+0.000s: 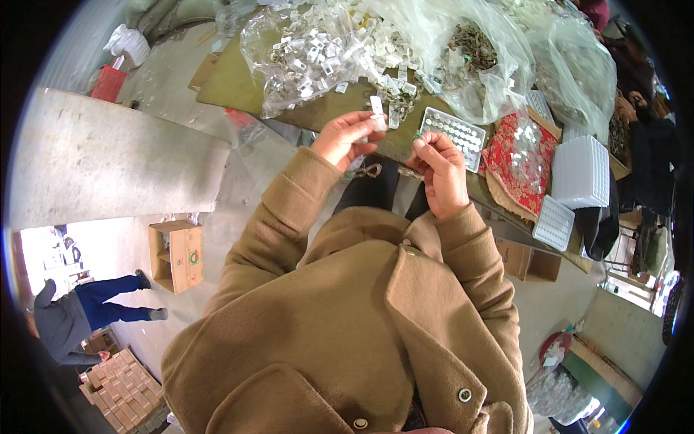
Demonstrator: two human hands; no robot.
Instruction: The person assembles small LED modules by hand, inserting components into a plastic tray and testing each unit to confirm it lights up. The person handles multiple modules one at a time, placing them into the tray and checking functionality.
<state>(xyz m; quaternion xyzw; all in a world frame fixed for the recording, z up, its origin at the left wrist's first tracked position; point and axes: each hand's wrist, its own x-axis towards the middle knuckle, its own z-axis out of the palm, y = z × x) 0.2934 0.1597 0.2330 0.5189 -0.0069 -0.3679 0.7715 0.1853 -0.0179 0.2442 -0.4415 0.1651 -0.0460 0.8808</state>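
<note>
My left hand (345, 139) is closed on a small white plastic housing (377, 114), held upright between thumb and fingers over the table's near edge. Just to its right, my right hand (444, 172) pinches a small green piece (418, 135) whose exact kind is too small to make out. Thin brown wires (367, 171) hang below the hands. Beyond my left hand lies a heap of white plastic housings (318, 54), partly in a clear bag. A white tray (473, 163) with rows of round white parts sits beside my right hand.
Clear bags, one with dark wired parts (471, 47), cover the far table. A red patterned cloth (512, 163) and stacked white trays (580, 171) stand at right. On the left are a pale partition (123, 159), an open cardboard box (186, 257) and a walking person (72, 318).
</note>
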